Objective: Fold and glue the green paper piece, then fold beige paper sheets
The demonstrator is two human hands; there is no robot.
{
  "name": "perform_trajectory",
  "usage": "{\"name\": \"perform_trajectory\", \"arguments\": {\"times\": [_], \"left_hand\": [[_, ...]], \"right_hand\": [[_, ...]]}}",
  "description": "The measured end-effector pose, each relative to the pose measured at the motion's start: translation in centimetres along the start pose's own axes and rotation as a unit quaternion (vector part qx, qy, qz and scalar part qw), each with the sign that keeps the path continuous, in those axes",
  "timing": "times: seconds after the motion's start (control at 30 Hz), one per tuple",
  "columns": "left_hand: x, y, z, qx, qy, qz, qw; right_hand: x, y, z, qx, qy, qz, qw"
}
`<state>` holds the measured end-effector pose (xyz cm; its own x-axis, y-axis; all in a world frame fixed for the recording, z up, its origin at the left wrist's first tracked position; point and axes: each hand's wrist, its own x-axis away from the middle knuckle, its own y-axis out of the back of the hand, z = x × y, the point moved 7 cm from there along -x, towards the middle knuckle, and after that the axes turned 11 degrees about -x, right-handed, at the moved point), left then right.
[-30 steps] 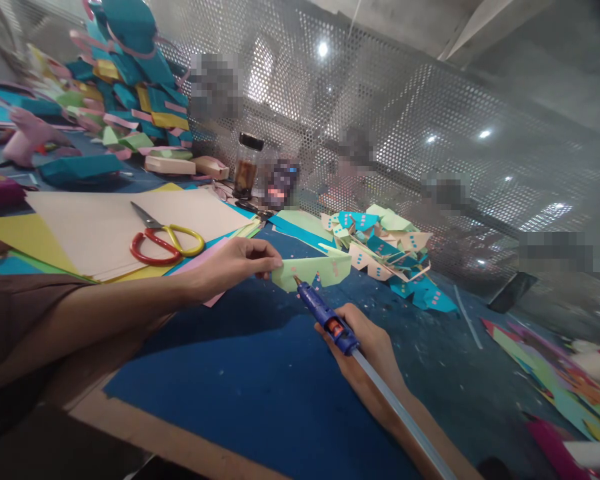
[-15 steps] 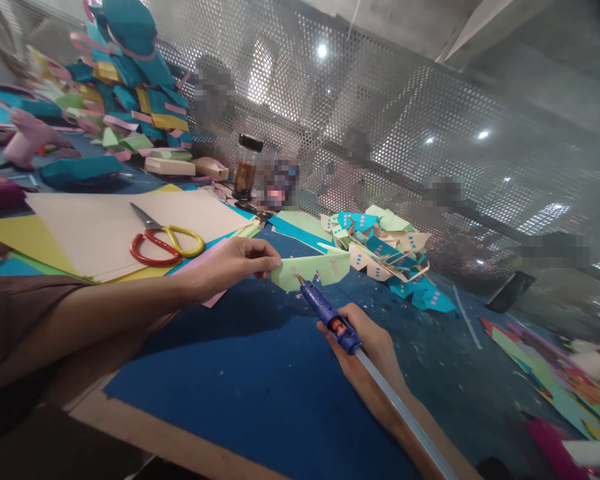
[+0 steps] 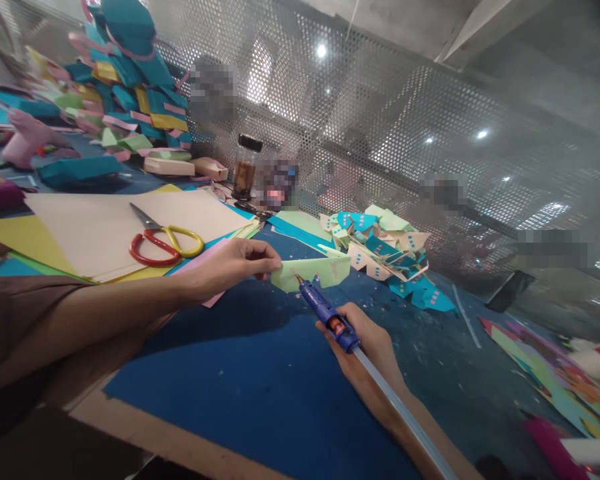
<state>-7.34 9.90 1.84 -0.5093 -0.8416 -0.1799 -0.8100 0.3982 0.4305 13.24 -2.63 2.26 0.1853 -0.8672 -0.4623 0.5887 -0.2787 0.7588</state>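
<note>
My left hand (image 3: 245, 263) pinches the left end of a light green folded paper piece (image 3: 325, 269), holding it just above the blue table. My right hand (image 3: 367, 340) is wrapped round a dark blue glue gun (image 3: 323, 307), with a long clear glue stick (image 3: 400, 407) running out of its back. The gun's nozzle points up and left and is at the paper's face, near its left part; whether it touches I cannot tell. Small pink marks show on the paper. Most of my right fingers are hidden behind the gun.
Scissors (image 3: 167, 240) with red and yellow handles lie on stacked paper sheets (image 3: 90, 227) at left. A heap of folded paper boats (image 3: 380, 247) sits beyond my hands. A jar (image 3: 247, 167) and a phone (image 3: 510, 291) are near the mesh partition. Coloured scraps (image 3: 555, 373) lie at right.
</note>
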Motion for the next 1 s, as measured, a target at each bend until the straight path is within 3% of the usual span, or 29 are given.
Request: {"name": "perform_trajectory", "arguments": {"times": [0.57, 1.0], "left_hand": [[0.05, 0.15, -0.09, -0.016, -0.003, -0.004, 1.000], [-0.09, 0.53, 0.15, -0.001, -0.007, -0.015, 1.000]], "right_hand": [[-0.02, -0.45, 0.28, -0.003, 0.040, 0.011, 0.999], [0.09, -0.16, 0.29, -0.019, 0.011, 0.014, 1.000]]}}
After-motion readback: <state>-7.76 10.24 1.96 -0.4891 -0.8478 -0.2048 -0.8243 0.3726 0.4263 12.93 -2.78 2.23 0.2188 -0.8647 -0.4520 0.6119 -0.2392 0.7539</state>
